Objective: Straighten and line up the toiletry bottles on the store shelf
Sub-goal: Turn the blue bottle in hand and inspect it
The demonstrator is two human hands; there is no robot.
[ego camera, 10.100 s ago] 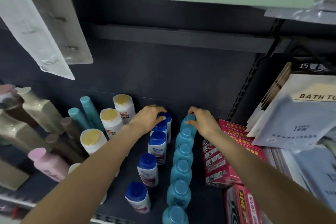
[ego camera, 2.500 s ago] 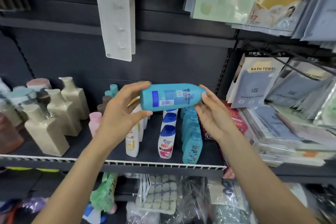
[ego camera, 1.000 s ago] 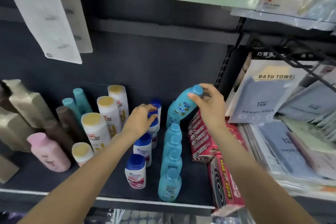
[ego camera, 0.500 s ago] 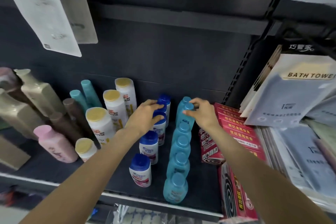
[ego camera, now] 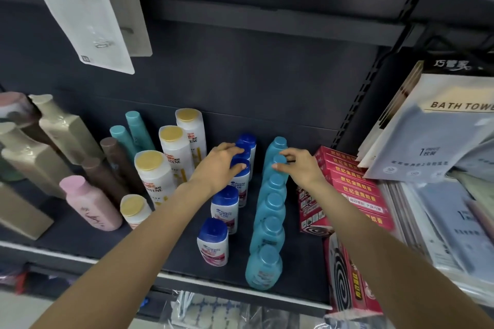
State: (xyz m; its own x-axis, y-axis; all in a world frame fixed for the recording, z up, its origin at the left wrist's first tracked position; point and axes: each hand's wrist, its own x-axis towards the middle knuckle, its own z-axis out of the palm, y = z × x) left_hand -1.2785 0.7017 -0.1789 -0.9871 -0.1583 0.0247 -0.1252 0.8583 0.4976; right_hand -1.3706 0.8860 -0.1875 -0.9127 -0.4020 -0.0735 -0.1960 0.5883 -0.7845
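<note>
On the dark shelf [ego camera: 173, 256] a row of several teal bottles [ego camera: 263, 267] runs from the front edge to the back wall. To its left stands a row of white bottles with blue caps [ego camera: 213, 242]. My left hand [ego camera: 217, 168] reaches in over the blue-capped row, and its fingers and thumb curl round the cap of the blue-capped bottle [ego camera: 238, 177] third from the front. My right hand [ego camera: 300, 167] pinches the cap of the teal bottle [ego camera: 280, 161] second from the back.
White bottles with gold caps [ego camera: 152, 173], brown bottles [ego camera: 115, 163], a pink bottle [ego camera: 88, 203] and beige bottles [ego camera: 32, 157] fill the shelf's left. Red boxes [ego camera: 352, 187] crowd the teal row's right side, with bath towel packs [ego camera: 441, 141] beyond. A hanging pack [ego camera: 80, 13] dangles overhead.
The teal bottle that both hands held sideways now stands at the back of the teal row. In the last half second the hands have hardly moved on the caps.
</note>
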